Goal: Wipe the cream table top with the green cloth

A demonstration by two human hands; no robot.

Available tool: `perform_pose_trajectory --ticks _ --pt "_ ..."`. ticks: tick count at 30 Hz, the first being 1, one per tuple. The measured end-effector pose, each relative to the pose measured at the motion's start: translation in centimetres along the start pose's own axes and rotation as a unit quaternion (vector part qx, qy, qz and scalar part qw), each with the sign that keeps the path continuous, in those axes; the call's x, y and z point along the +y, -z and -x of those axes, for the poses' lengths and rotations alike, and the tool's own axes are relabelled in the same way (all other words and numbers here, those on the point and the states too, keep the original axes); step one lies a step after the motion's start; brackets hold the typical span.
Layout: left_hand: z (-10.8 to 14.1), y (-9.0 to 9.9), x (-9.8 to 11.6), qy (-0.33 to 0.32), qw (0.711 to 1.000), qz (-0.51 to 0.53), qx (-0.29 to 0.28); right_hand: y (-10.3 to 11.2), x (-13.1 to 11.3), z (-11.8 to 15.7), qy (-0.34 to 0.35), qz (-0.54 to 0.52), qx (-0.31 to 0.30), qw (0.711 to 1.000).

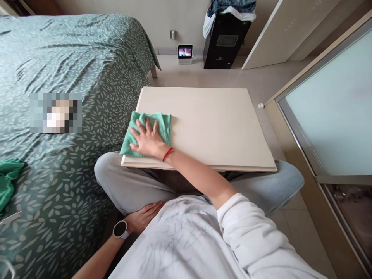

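I see a leaf-patterned bed (122,66) close along the left side of the pale tabletop (209,124); beyond its far edge stands a black cabinet (222,44) with clothes (232,8) heaped on top. The green cloth (165,126) lies at the tabletop's left edge, under the right hand (147,141), flat with fingers spread. The left hand (145,217) rests on the jeans (132,182), fingers extended.

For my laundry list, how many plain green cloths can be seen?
2: one cloth under the right hand on the table, another cloth on the bed, cut by the picture's left edge.
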State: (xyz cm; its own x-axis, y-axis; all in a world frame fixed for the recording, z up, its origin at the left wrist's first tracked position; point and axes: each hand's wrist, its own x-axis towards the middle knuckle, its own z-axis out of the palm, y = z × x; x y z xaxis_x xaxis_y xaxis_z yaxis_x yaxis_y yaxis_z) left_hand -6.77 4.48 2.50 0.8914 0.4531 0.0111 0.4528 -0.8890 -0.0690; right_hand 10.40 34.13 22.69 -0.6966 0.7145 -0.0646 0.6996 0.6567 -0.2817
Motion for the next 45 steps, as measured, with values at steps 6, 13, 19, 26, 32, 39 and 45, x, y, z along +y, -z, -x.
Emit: perform_pose_trajectory --ticks 6,13,19,26,32,39,45 --pt "0.6 -0.5 0.0 -0.007 1.0 -0.009 0.004 -0.1 3.4 2.3 0.123 -0.024 -0.016 0.992" --pt "1.2 -2.1 0.3 0.001 1.0 -0.006 0.016 3.5 17.2 10.9 -0.11 -0.017 -0.014 0.994" --pt "0.5 -0.3 -0.3 -0.019 1.0 -0.007 0.002 2.8 25.1 22.3 -0.336 0.072 0.076 0.936" --pt "-0.1 0.6 -0.7 -0.007 0.999 0.009 0.042 0.3 19.8 21.6 -0.444 0.058 0.16 0.88" --pt "0.6 -0.1 -0.5 0.004 1.0 0.014 -0.012 -0.7 8.5 11.1 -0.21 0.005 0.097 0.973" --pt "0.8 -0.6 -0.3 0.011 1.0 0.015 0.006 -2.4 -1.9 3.4 0.075 0.01 0.036 0.996" --pt "0.5 -0.2 -0.3 0.011 1.0 0.017 -0.016 -1.8 0.0 5.7 0.13 0.017 0.012 0.991"
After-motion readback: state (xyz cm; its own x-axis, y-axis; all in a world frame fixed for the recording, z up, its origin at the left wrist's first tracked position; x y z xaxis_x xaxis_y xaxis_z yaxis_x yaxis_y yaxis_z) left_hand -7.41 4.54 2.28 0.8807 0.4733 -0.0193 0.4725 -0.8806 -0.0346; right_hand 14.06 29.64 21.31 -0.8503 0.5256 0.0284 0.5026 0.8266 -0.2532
